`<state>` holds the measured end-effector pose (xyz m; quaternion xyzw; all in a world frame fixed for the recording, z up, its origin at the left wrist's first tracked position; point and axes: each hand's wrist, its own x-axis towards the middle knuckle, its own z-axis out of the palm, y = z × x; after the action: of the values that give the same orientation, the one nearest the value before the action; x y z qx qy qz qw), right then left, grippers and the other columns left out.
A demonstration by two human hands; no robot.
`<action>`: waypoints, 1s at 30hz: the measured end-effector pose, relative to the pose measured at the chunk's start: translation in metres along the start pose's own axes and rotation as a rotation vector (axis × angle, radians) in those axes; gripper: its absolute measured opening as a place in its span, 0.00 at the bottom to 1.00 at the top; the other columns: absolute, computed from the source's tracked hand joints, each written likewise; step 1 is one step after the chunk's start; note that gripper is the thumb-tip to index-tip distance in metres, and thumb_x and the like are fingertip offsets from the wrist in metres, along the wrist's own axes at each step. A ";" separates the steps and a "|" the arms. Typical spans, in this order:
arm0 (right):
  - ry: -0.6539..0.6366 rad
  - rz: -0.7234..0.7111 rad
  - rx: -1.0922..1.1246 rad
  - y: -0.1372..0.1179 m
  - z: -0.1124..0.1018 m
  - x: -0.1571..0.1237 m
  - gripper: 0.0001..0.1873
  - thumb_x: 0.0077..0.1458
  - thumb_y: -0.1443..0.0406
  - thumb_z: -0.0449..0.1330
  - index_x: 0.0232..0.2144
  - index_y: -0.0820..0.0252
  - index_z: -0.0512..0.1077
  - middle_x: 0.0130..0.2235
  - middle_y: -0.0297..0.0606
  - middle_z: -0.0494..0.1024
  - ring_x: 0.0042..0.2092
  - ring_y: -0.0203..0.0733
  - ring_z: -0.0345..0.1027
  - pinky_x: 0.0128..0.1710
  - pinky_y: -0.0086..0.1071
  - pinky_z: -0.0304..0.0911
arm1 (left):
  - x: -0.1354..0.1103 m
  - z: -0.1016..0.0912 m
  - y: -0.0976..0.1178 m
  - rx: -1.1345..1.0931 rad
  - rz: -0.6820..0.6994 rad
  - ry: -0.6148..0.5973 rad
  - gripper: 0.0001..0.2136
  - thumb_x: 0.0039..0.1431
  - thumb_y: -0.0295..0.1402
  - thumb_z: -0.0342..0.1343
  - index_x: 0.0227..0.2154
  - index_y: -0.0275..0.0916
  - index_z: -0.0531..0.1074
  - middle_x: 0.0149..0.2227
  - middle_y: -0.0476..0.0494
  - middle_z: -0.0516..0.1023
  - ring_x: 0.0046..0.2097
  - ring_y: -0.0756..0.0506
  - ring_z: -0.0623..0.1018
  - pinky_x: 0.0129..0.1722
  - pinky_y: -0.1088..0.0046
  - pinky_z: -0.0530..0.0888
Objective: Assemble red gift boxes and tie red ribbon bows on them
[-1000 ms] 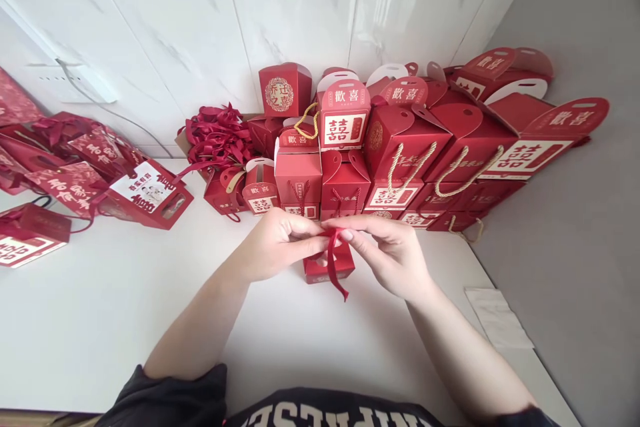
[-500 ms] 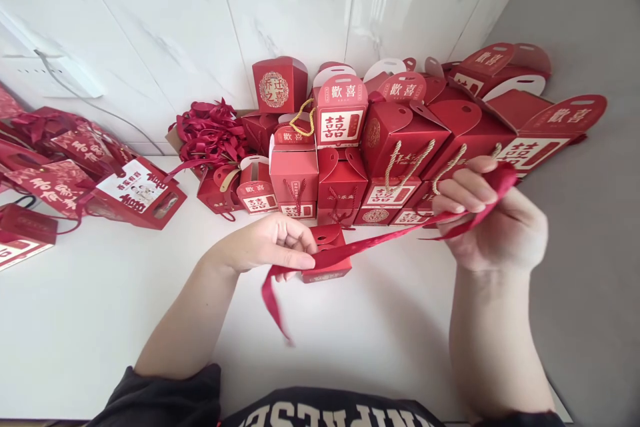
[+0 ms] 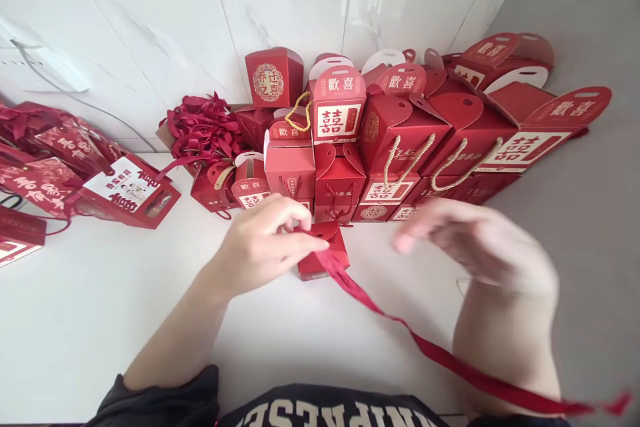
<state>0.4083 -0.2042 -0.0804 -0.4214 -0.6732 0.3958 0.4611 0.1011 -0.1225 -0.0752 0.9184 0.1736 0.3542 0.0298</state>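
A small red gift box (image 3: pixel 334 260) stands on the white table (image 3: pixel 90 307) in front of me. My left hand (image 3: pixel 263 243) is closed in a pinch on one end of a long red ribbon (image 3: pixel 430 350), right at the top of the box. From there the ribbon runs slack down to the right, passes my right forearm and ends near the lower right corner. My right hand (image 3: pixel 475 240) hovers to the right of the box, smeared by motion, fingers pointing left. Whether it holds the ribbon is unclear.
Stacked red gift boxes with rope handles (image 3: pixel 400 140) line the tiled wall behind the small box. A heap of loose red ribbons (image 3: pixel 200 127) lies at the back left. More red boxes and bags (image 3: pixel 125 187) sit at the far left. The table's right edge is beside my right arm.
My right hand has swung down and left from its raised, stretched position. The ribbon, taut between both hands before, now trails slack to the lower right. My left hand stays at the box.
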 end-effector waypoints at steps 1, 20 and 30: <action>-0.114 0.057 0.138 -0.001 0.020 0.011 0.24 0.63 0.47 0.50 0.47 0.57 0.73 0.43 0.46 0.79 0.46 0.49 0.75 0.46 0.45 0.71 | 0.001 0.006 0.004 0.034 0.057 0.025 0.07 0.55 0.29 0.63 0.33 0.51 0.80 0.34 0.48 0.75 0.34 0.49 0.72 0.34 0.72 0.70; 0.156 0.505 0.493 0.048 0.107 -0.001 0.17 0.57 0.52 0.62 0.33 0.60 0.66 0.22 0.26 0.69 0.18 0.24 0.49 0.18 0.22 0.46 | -0.031 0.031 -0.012 -0.417 -0.818 -0.518 0.17 0.63 0.45 0.49 0.32 0.39 0.75 0.27 0.49 0.76 0.27 0.49 0.73 0.25 0.76 0.65; 0.054 0.340 -0.123 0.050 0.082 -0.008 0.12 0.65 0.58 0.50 0.35 0.57 0.70 0.36 0.34 0.75 0.37 0.37 0.66 0.40 0.32 0.60 | -0.017 0.026 0.016 -0.142 -0.805 -0.529 0.13 0.59 0.48 0.53 0.35 0.45 0.72 0.23 0.56 0.71 0.26 0.51 0.70 0.28 0.75 0.63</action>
<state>0.3424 -0.2069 -0.1500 -0.5670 -0.6025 0.4145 0.3791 0.1114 -0.1414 -0.1025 0.8326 0.4770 0.0801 0.2699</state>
